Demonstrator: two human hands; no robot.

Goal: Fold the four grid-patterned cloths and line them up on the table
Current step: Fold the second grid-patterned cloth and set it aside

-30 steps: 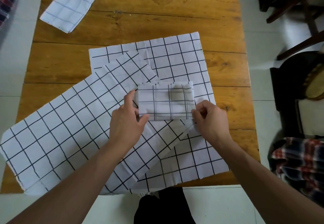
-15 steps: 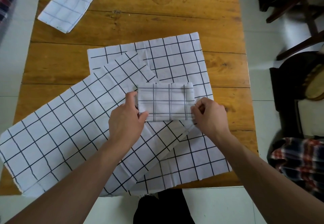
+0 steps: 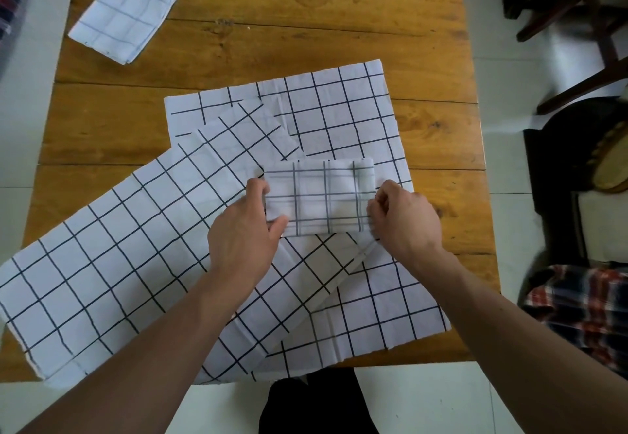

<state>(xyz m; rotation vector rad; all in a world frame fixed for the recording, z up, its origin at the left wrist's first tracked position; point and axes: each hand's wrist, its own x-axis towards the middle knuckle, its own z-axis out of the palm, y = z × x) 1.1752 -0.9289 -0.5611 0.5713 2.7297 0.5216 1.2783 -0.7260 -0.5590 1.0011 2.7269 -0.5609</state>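
Both forearms reach forward; left hand (image 3: 243, 234) and right hand (image 3: 406, 221) pinch (fingers curled)

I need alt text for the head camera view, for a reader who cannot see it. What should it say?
Two hands, the left hand and the right hand, hold the ends of a small folded grid cloth above two unfolded grid cloths that overlap on a wooden table. Another folded cloth lies at the far left corner.

— What do you have on, listed from the wooden table (image 3: 339, 36) edge back toward you?

— Left hand (image 3: 243, 229): bare, no ring, watch or glove. Right hand (image 3: 406, 221): the same. Your forearms: no sleeves showing. Below the table's near edge: dark black clothing (image 3: 316, 403).
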